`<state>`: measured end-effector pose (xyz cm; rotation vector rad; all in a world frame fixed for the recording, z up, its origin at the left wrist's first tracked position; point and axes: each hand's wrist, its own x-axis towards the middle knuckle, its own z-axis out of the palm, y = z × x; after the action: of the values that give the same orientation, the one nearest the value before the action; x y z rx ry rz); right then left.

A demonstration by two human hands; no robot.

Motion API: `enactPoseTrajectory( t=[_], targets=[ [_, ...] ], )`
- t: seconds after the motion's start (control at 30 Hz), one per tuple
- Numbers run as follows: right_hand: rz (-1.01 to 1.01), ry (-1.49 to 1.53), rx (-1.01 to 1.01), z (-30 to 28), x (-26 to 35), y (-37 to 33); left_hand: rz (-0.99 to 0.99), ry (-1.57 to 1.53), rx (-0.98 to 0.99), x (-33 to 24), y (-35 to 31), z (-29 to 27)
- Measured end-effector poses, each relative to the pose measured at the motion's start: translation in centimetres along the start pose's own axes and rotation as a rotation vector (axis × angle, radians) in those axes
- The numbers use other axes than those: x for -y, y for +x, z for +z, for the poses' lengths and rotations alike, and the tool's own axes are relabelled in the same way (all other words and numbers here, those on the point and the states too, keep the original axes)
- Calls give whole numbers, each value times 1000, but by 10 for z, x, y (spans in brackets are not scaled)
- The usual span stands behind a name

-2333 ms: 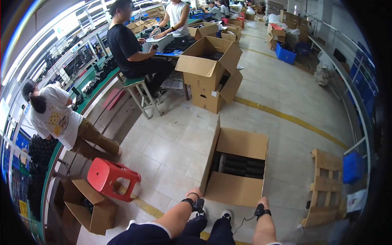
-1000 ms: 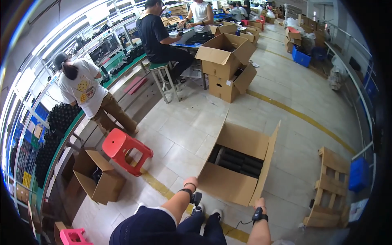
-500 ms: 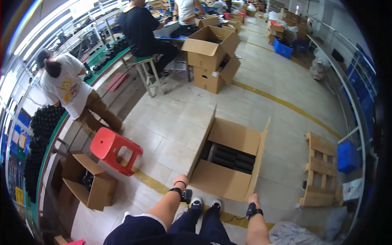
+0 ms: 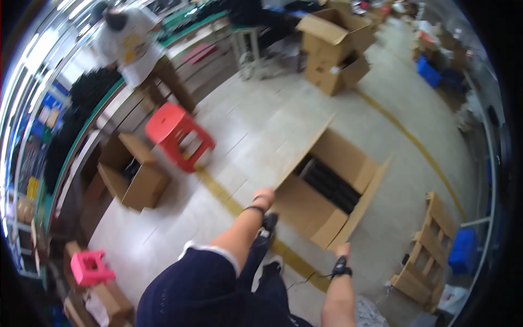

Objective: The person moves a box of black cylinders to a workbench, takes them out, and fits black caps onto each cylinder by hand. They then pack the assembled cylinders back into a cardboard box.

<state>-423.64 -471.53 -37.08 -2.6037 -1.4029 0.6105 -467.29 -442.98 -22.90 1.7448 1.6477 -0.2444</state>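
Observation:
An open cardboard box [image 4: 305, 212] stands on the floor in front of me, its flaps raised. Inside it lie several black, rounded items [image 4: 330, 185] in rows; their kind is too blurred to tell. My left hand [image 4: 265, 198] is closed on the near end of the left flap. At the near end of the right flap, my right hand [image 4: 343, 250] has its fingers closed on the cardboard edge. Dark bands with small devices circle both wrists.
A red stool [image 4: 177, 133] and another open carton [image 4: 143, 182] stand to the left, a pink stool [image 4: 92, 267] nearer. Stacked cartons [image 4: 327, 57] are ahead. A wooden pallet [image 4: 430, 250] and blue bin [image 4: 463, 250] lie right. One person [image 4: 136, 49] stands at the green-topped bench.
My view has swung, shifting the surroundings. The box is turned clockwise in the picture, with both hands still on its flaps. My feet have shifted.

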Motion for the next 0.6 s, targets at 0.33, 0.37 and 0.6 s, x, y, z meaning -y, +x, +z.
enactPoseTrajectory(
  t=[0.33, 0.37, 0.6],
  targets=[
    [375, 681, 197, -47, 126, -42, -190, -72, -123, 78, -62, 21],
    [366, 685, 209, -46, 127, -44, -172, -47, -79, 83, -73, 20],
    [364, 583, 218, -12, 140, -82, -269, -170, -94, 139, -158, 58]
  ],
)
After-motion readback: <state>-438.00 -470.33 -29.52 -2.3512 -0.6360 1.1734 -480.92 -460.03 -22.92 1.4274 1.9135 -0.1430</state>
